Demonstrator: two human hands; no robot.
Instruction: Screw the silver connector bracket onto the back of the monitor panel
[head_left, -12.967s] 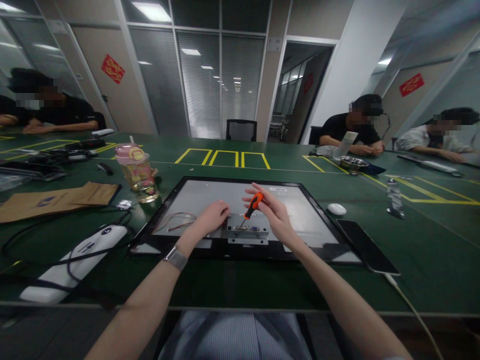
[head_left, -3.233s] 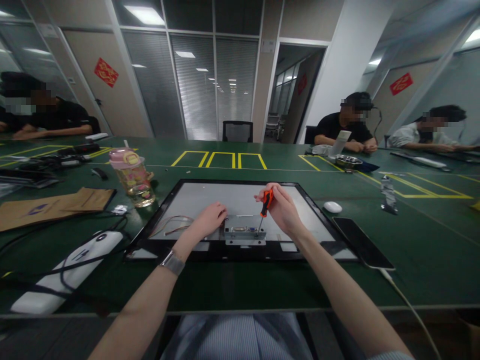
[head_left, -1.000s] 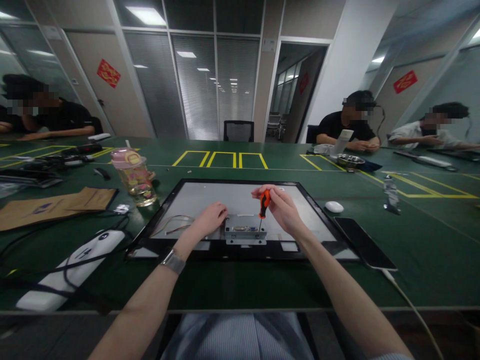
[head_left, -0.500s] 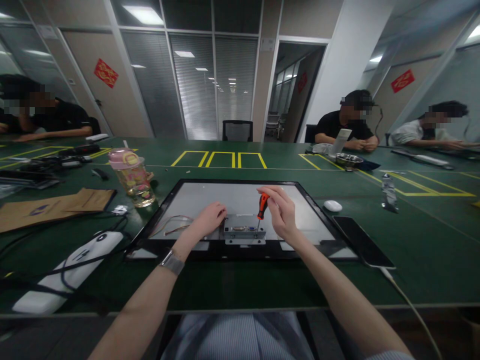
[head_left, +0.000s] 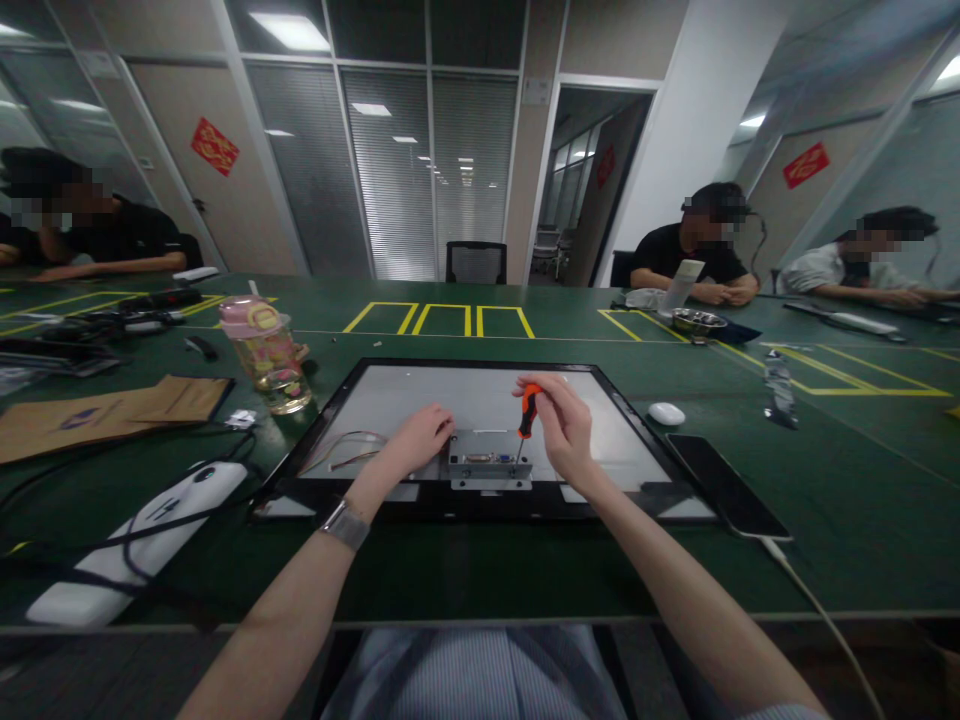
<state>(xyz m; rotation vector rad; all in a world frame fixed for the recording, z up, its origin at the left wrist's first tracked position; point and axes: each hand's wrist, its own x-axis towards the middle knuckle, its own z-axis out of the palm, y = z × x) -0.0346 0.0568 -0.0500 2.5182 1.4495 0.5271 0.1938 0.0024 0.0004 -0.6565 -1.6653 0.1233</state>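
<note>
Gripping the orange-and-black screwdriver (head_left: 529,411) by its handle, the right hand (head_left: 566,420) has its fingers loosely curled, so the tip could slip off the metal bracket (head_left: 489,473) if the shaft tilts or pressure wavers. The right forearm reaches in from the lower right, and the shaft slants down to the bracket's right end, beside a blue connector (head_left: 505,458). The left hand (head_left: 424,440) rests with its back upward, fingers bent at the bracket's left end; whether it pinches anything, I cannot tell. Too light a hold there might let the bracket shift. Underneath, the flat panel's (head_left: 420,385) pale surface could be scratched by a stray tip. Loose wires (head_left: 352,461) beside the left wrist could snag.
</note>
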